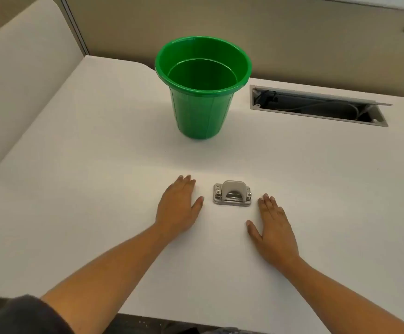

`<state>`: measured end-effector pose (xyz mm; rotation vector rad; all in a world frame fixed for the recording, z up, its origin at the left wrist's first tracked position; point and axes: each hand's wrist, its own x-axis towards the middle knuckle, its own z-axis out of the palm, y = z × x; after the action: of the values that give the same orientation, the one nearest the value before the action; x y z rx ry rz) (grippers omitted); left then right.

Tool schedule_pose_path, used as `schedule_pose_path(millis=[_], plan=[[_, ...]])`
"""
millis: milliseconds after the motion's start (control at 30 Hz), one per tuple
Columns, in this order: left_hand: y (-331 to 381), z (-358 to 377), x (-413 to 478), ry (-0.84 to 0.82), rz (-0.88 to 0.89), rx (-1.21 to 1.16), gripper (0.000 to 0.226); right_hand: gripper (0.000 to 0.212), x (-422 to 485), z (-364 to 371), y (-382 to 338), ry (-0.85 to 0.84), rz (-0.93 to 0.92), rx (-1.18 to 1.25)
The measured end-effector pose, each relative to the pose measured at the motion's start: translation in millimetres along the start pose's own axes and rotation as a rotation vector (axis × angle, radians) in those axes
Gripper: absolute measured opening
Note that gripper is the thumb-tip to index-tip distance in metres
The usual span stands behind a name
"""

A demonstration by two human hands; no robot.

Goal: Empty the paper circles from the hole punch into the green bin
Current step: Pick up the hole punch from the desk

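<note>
A small grey hole punch (232, 195) with metal parts sits upright on the white desk, between my two hands. My left hand (178, 206) lies flat, palm down, just left of it, fingers apart, holding nothing. My right hand (274, 230) lies flat to the punch's right and a little nearer me, also holding nothing. Neither hand touches the punch. The green bin (202, 112) stands upright farther back at the desk's middle, its mouth open toward me. No paper circles are visible.
The white desk (99, 189) ends in a front edge near my arms. An open cable slot (316, 106) with wires is recessed at the back right. Beige partition walls (292, 39) close the back, and a white panel (22, 80) rises at the left.
</note>
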<state>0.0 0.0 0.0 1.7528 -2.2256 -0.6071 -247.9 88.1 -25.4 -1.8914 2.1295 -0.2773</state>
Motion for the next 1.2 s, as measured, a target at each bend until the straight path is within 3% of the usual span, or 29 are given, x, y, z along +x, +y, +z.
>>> schedule_pose_path(millis=[133,300,433,567,667,767,900,1033,1200], plan=[[41.5,-13.7,30.8,-0.055,0.069,-0.119,0.051,0.069,3.4,-10.5,-8.1,0.007,0.065,0.144],[73.0,-10.0,47.5,-0.134,0.161,-0.030,0.047,0.057,-1.1,-22.2,-17.0,0.089,-0.008,0.198],[76.6,-7.2,52.9,-0.274,0.094,-0.013,0.032,0.051,-7.3,-28.5,-24.7,0.142,0.058,0.348],[73.7,-2.0,35.2,-0.314,0.006,-0.230,0.015,0.036,-13.0,-34.4,-31.7,0.244,0.206,0.517],[78.8,-4.4,7.7,-0.233,-0.125,-0.509,0.019,0.023,-16.6,-41.7,-40.5,0.280,0.342,0.725],[89.4,-15.8,-28.2,-0.110,-0.234,-0.795,0.020,0.021,-19.1,-50.9,-53.3,0.163,0.470,1.036],[107.4,-31.3,-66.5,-0.106,-0.273,-1.064,0.014,0.051,-24.8,-64.5,-76.6,-0.214,0.558,1.586],[116.6,-41.2,-79.1,-0.030,-0.299,-1.077,0.017,0.055,-27.3,-75.5,-90.6,-0.319,0.579,1.833],[123.3,-52.1,-80.5,0.133,-0.214,-0.779,0.039,0.050,-33.6,-81.2,-106.8,-0.403,0.551,1.936]])
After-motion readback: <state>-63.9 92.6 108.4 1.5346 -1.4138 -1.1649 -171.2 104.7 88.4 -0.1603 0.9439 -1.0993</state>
